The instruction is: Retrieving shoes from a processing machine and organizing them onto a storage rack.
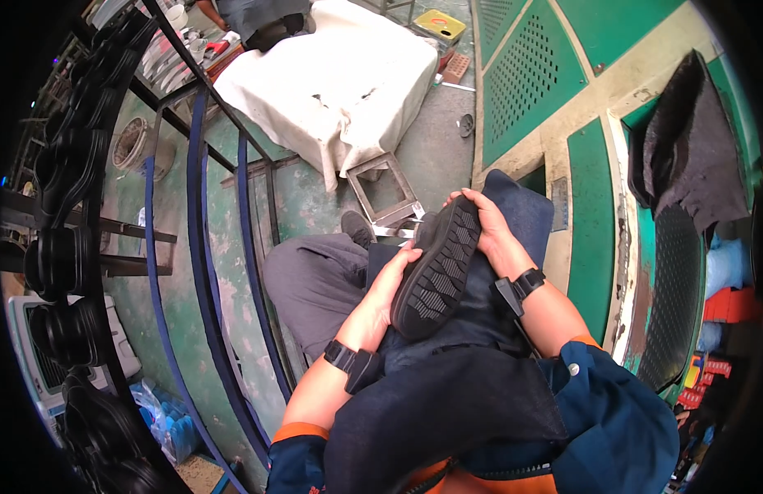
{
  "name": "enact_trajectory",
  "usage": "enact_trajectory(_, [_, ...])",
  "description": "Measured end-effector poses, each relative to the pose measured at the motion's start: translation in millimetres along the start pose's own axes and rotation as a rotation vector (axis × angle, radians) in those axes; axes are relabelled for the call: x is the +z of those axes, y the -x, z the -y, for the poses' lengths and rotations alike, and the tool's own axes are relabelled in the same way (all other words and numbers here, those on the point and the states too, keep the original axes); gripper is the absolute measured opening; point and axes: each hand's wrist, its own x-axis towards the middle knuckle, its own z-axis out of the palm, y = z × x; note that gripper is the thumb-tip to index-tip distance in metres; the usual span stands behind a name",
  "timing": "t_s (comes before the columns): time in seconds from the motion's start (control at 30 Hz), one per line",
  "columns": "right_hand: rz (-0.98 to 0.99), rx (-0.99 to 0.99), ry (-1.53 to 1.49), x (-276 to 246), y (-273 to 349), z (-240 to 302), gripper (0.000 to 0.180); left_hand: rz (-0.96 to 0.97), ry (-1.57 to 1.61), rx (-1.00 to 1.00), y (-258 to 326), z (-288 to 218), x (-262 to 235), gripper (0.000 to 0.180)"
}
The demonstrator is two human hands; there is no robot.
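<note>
A black shoe [437,276] is held over my lap with its treaded sole turned up toward me. My left hand [391,281] grips its left side near the lower end, thumb along the sole's edge. My right hand [490,224] wraps the upper right end, its fingers curling over the tip. The far side of the shoe, with most of my fingers, is hidden. Dark blue cloth [513,216] covers my legs beneath it, and each wrist wears a black strapped device.
Black shoes [64,255] line a rack at the left, beside blue-edged metal rails [202,247]. A white cloth-covered block [340,78] stands ahead, with a metal frame [385,191] before it. Green perforated machine panels [536,70] flank my right. Another person [262,16] is at the far top.
</note>
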Motion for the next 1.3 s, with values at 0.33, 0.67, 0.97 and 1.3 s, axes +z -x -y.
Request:
enact_trajectory(0.33, [-0.008, -0.024, 0.089, 10, -16, -26, 0.029, -0.233, -0.333, 0.057, 32, -1, 18, 0.083])
enact_trajectory(0.67, [-0.123, -0.101, 0.33, -1, -20, -33, 0.039, -0.299, -1.286, 0.479, -86, -32, -12, 0.044])
enact_trajectory(0.97, [-0.002, -0.051, 0.198, 6, -19, -21, 0.034, -0.363, -1.376, 0.476, -88, -24, -21, 0.057])
enact_trajectory(1.3, [-0.066, -0.073, 0.278, 6, -10, -20, 0.032, -0.216, -1.191, 0.38, -83, -18, -40, 0.065])
